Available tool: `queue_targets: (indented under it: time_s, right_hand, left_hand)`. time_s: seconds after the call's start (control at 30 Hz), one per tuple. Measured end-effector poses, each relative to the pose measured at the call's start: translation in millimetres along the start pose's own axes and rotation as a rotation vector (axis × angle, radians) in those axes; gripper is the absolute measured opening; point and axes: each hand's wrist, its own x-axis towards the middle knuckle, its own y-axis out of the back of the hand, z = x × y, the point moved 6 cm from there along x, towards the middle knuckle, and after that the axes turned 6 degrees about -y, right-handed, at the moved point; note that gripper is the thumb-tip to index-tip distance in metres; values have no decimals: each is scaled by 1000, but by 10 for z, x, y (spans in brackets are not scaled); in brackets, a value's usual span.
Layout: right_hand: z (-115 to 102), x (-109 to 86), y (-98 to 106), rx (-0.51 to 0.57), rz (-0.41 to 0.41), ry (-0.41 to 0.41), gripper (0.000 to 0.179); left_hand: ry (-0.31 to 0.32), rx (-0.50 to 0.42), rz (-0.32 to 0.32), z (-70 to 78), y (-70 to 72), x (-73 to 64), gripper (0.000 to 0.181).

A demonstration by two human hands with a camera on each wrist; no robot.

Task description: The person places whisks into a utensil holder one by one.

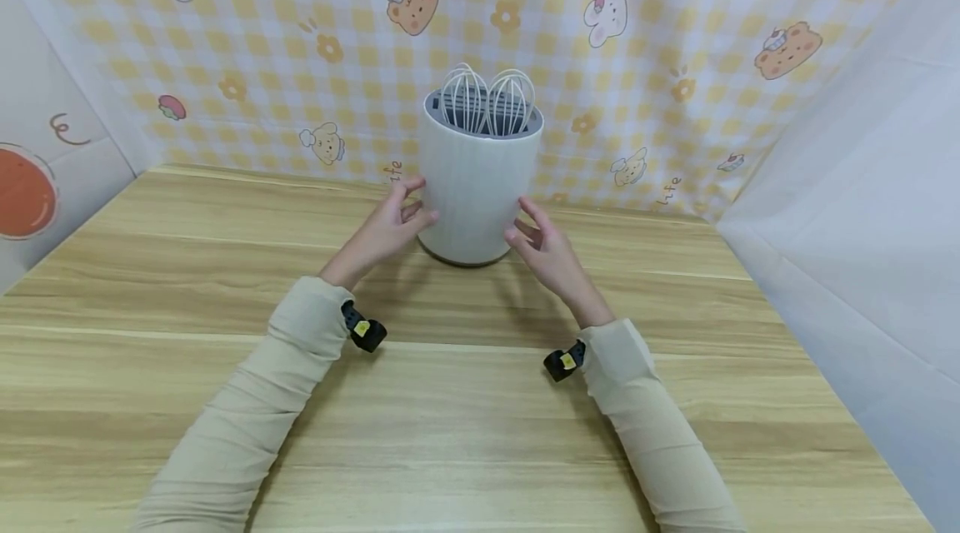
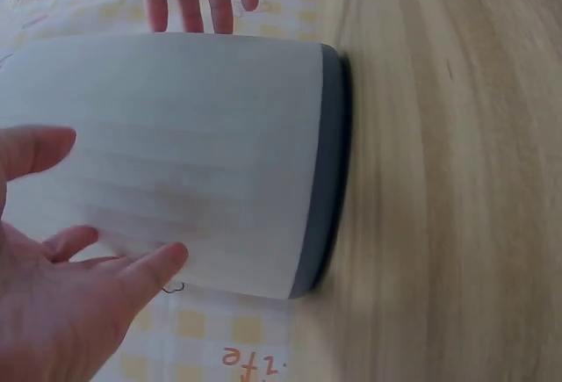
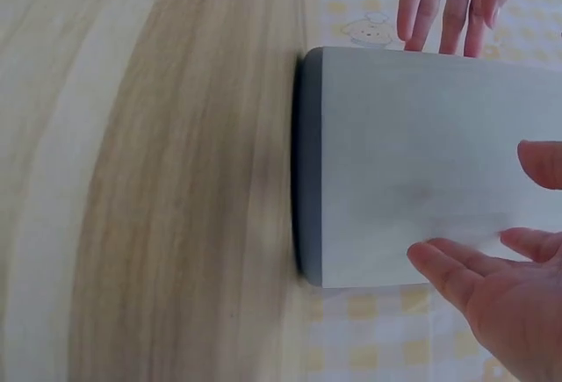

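Observation:
Toward the back of the table stands a white oval utensil holder [image 1: 472, 191] with a grey slotted top [image 1: 432, 104] and a dark grey base [image 2: 323, 180]. Two whisks with pale wire loops, a left one [image 1: 465, 104] and a right one [image 1: 512, 104], stick up from it; their handles are hidden inside. My left hand [image 1: 381, 226] is at the holder's left side, thumb and fingers spread. On the opposite side is my right hand [image 1: 551, 254], its fingers likewise apart. Both hands are at or very near the wall; whether the fingertips touch I cannot tell.
The holder stands on a wood-grain table [image 1: 450, 425]. Close behind it hangs a yellow checked curtain [image 1: 277, 75] with cartoon animals. White cloth walls close off the right side [image 1: 862, 208] and the left side [image 1: 82, 117].

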Motion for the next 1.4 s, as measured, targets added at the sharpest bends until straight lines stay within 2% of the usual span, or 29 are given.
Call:
queue_targets:
  time_s: [0.1, 0.27, 0.43, 0.7, 0.8, 0.97, 1.13, 1.27, 1.4]
  right_hand:
    - [31, 24, -26, 15, -31, 5, 65]
    - [74, 58, -57, 21, -74, -9, 70]
    - [102, 70, -70, 5, -92, -22, 72]
    - [106, 76, -78, -50, -99, -14, 72]
    - [92, 62, -67, -143, -84, -18, 72]
    - [40, -9, -17, -375, -37, -3, 73]
    - [6, -101, 30, -577, 2, 56, 78]
    - [10, -180, 57, -765, 33, 121, 83]
    - [66, -265, 88, -928, 19, 129, 88]
  left_hand:
    - [-3, -2, -32, -35, -12, 5, 68]
    - [-9, 30, -51, -74, -10, 14, 71]
    - [-32, 52, -82, -87, -28, 20, 74]
    - [0, 97, -106, -111, -37, 29, 79]
    - [-21, 154, -97, -88, -23, 23, 78]
    - [-84, 300, -84, -47, -11, -22, 72]
    - [-146, 440, -79, 8, 0, -129, 66]
    - [-176, 643, -100, 46, 15, -257, 64]
    - [-187, 843, -164, 15, 23, -399, 66]
